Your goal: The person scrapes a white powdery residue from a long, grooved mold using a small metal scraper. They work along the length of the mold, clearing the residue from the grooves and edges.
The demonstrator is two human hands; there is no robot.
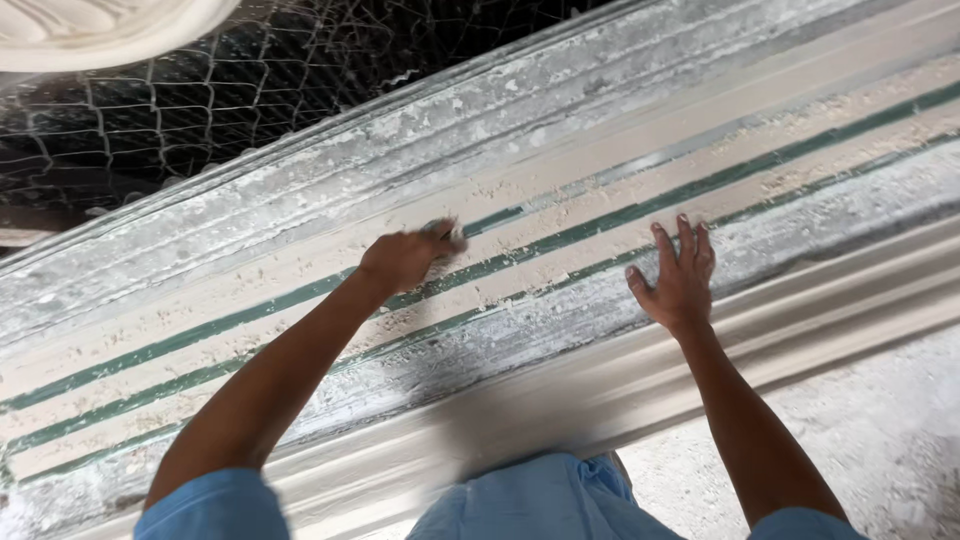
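A long plaster-caked mould (560, 140) with green grooves runs diagonally across the view from lower left to upper right. My left hand (408, 256) is closed on a small greyish tool or wad (444, 234), blurred, pressed against the mould's cream-coloured band near a green groove. My right hand (678, 280) lies flat with fingers spread on the mould's rough white lower band, holding nothing. Both forearms reach out from blue sleeves.
Wire mesh (200, 100) over a dark space lies behind the mould at the upper left, with a white plaster moulding (90, 30) at the top-left corner. A smooth cream ledge (820, 310) runs along the near side. Dusty floor (880, 440) shows at the lower right.
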